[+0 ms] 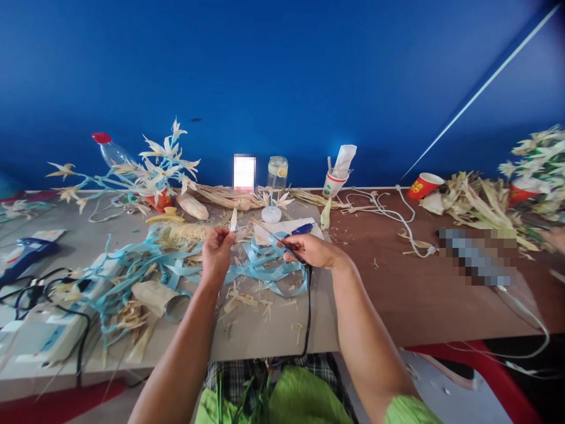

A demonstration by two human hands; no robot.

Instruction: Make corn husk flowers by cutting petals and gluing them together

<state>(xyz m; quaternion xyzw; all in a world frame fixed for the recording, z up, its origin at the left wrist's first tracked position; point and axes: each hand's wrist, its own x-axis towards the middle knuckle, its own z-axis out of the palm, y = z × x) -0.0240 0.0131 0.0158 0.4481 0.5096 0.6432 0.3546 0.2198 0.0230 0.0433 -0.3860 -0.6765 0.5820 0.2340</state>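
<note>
The left hand (218, 250) pinches a pale husk piece (233, 221); the right hand (310, 249) curls round a slim dark tool (279, 240), blue ribbon (260, 268) between

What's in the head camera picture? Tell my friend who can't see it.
A person's left hand pinches a pale pointed piece while the right hand holds a thin tool. Blue ribbons and pale scraps litter the table, with a blue wall behind.

Ribbon (189, 271) is pale blue — husk piece (233, 219) white
</note>
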